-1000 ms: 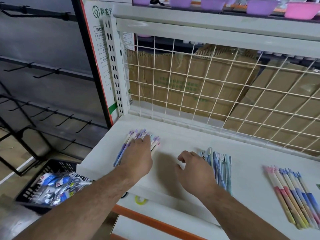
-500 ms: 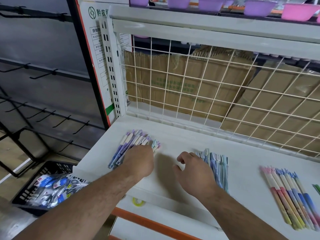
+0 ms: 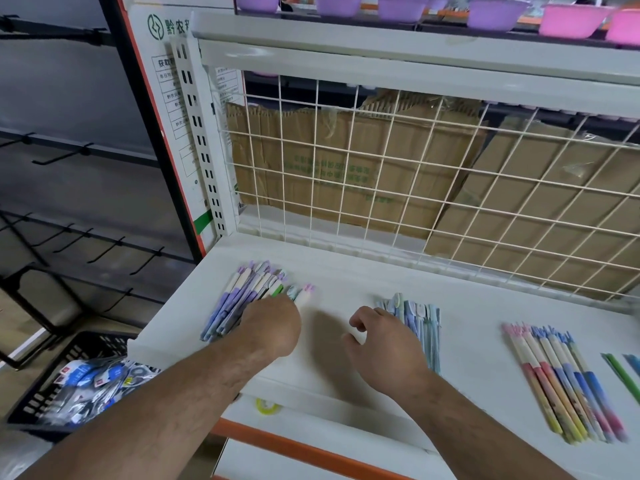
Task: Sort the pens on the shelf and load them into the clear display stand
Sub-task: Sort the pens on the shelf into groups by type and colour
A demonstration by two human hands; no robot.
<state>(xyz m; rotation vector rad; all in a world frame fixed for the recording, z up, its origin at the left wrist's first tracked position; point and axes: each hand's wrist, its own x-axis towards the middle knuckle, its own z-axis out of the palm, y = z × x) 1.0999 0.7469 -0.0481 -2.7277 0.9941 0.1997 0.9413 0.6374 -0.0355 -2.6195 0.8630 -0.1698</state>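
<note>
A white shelf (image 3: 346,271) runs left to right, with an orange strip (image 3: 294,445) under its near lip and a small yellow-green ring (image 3: 266,405) just below that edge. The pens lie flat on it in separate groups. A purple bundle (image 3: 225,306) sits far left, a pale blue bundle (image 3: 422,323) near the middle, a pink-and-blue row (image 3: 561,379) to the right, and a green pen (image 3: 620,372) at the right edge. The left hand (image 3: 270,327) lies back-up on the right side of the purple bundle. Its fingers are hidden beneath it, so I cannot tell whether they pinch a pen or only press. The right hand (image 3: 384,344) rests just left of the blue bundle and touches it, fingers loosely curled and thumb apart, with nothing held that shows. Behind the shelf stands a white wire grid (image 3: 381,188), with flattened cardboard (image 3: 329,161) leaning beyond it. On the shelf above, purple bowls (image 3: 495,12) and a pink bowl (image 3: 568,19) stand in a row. At far left are a slotted white upright (image 3: 199,133) and a printed sign (image 3: 166,64), then dark rails with black hooks (image 3: 86,150). On the floor at near left is a black basket (image 3: 45,386) of blue-and-white packets (image 3: 97,379).
</note>
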